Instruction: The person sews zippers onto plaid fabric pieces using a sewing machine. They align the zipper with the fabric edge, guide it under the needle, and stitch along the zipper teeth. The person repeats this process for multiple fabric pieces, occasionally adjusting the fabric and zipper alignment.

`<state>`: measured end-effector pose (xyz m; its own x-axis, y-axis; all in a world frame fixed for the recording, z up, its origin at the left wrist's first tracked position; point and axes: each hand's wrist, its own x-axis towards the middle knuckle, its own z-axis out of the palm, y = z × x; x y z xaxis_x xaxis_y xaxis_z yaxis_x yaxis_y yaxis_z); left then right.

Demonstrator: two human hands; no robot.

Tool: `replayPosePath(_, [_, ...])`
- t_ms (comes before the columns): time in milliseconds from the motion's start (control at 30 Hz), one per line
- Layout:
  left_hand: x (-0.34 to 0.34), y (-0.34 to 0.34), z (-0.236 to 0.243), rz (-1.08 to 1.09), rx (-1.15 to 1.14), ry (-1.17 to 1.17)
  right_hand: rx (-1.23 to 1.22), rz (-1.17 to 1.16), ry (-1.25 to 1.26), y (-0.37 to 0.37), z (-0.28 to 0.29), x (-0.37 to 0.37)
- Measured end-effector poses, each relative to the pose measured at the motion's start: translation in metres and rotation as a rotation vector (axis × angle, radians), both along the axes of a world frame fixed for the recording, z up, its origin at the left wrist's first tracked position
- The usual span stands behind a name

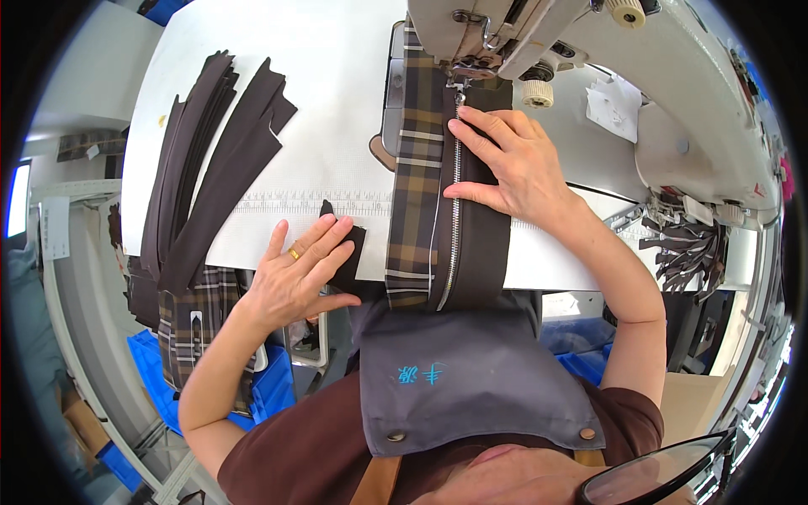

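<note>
Zip [452, 244]: on the worktop [316, 109], lengthwise along dark cloth [481, 244] beside a plaid panel [413, 185], far end at the presser foot [457, 85].
Right hand [520, 162]: palm down, fingers and thumb spread, tips resting at the zip.
Left hand [296, 273]: fingers slightly spread over a small dark piece [353, 252]; any pinch cannot be told.
Dark strips [231, 164]: piled left, partly past the worktop's edge.

White surface [324, 105] carries a sewing machine [589, 55]. Plaid cloth [417, 177] with a zip [455, 219] runs out from beneath the machine. Left of the machine: dark scrap [347, 268], dark strips [225, 172].
</note>
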<state>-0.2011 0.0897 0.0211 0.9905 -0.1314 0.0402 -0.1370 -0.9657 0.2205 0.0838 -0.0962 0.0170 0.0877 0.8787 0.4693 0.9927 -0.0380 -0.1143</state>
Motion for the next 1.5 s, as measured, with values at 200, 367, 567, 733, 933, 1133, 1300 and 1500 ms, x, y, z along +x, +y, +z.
replayPosePath(200, [0.009, -0.009, 0.026, -0.031, 0.233, 0.262, -0.014, -0.012, -0.015, -0.003, -0.003, 0.000])
replayPosePath(367, [0.006, 0.004, 0.013, -0.066, 0.218, 0.120, -0.016, -0.004, -0.001, -0.002, -0.002, 0.000])
replayPosePath(567, [0.027, 0.005, 0.010, 0.034, -0.006, -0.195, -0.029, -0.010, 0.004, -0.004, -0.001, 0.001])
replayPosePath(733, [0.110, -0.008, 0.034, 0.092, -0.138, -0.355, -0.027, -0.004, 0.017, -0.003, -0.001, 0.001])
replayPosePath(933, [0.171, 0.006, -0.001, -0.095, 0.016, -0.392, -0.087, -0.014, 0.040, -0.004, 0.002, 0.000])
replayPosePath(1133, [0.182, 0.011, -0.007, -0.130, -0.045, -0.405, -0.073, -0.016, 0.041, -0.004, 0.002, 0.001])
replayPosePath(1300, [0.184, 0.011, -0.009, -0.121, -0.113, -0.434, -0.056, -0.019, 0.043, -0.003, 0.002, 0.000])
replayPosePath(1500, [0.188, 0.012, -0.005, -0.100, -0.118, -0.422, -0.049, -0.017, 0.057, -0.004, 0.001, 0.001])
